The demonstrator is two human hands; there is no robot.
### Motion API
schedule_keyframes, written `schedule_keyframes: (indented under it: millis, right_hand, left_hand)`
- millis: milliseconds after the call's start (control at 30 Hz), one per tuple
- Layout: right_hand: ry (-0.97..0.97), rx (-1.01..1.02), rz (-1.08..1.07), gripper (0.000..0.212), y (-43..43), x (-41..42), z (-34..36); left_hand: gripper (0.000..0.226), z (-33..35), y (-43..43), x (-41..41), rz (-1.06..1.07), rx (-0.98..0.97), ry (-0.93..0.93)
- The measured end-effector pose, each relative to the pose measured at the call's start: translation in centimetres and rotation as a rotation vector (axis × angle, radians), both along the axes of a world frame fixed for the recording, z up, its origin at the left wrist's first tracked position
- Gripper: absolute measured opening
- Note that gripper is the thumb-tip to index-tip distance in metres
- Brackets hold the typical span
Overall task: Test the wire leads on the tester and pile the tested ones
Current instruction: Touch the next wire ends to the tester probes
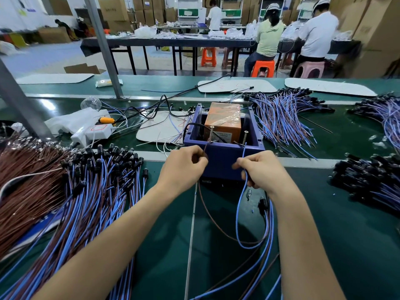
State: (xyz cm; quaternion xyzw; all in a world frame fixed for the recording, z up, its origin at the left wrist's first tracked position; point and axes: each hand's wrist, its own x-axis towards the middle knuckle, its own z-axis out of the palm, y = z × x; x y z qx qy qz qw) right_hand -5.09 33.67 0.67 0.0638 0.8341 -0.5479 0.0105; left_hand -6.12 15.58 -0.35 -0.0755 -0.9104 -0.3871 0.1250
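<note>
Testing a lead: my left grip (184,165) pinches the brown wire (207,213) and my right grip (262,169) the blue wire (237,213), both ends raised to the screw posts (211,133) of the tester (223,163) just beyond the grips, with a pile of leads (86,191) left of the left grip on the worktop (346,256).

The table (346,234) is dark green. At centre, the tester's box (223,163) is deep blue and the block (225,120) inside it orange. The wire leads (93,202) piled at lower left are light blue and brown with black ends. Left of centre, a white power strip (93,132) carries a yellow-orange plug (106,120).
</note>
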Motion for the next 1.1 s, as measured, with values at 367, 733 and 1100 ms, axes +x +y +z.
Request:
schedule_keyframes:
  millis: [367,733,1100]
  right_hand:
    - [-0.001,0.005,0.009,0.028,0.1,0.0,0.2]
    - [-0.012,-0.02,0.029,0.027,-0.1,0.1,0.2]
    - [-0.007,-0.034,0.024,0.029,0.2,0.2,0.1]
  left_hand:
    - [0.032,1.4,0.2,-1.2,-0.044,-0.073,0.043]
    - [0.03,1.3,0.2,-0.6,-0.049,-0.019,0.035]
    - [0.02,0.7,0.7,-0.1,-0.021,0.026,0.076]
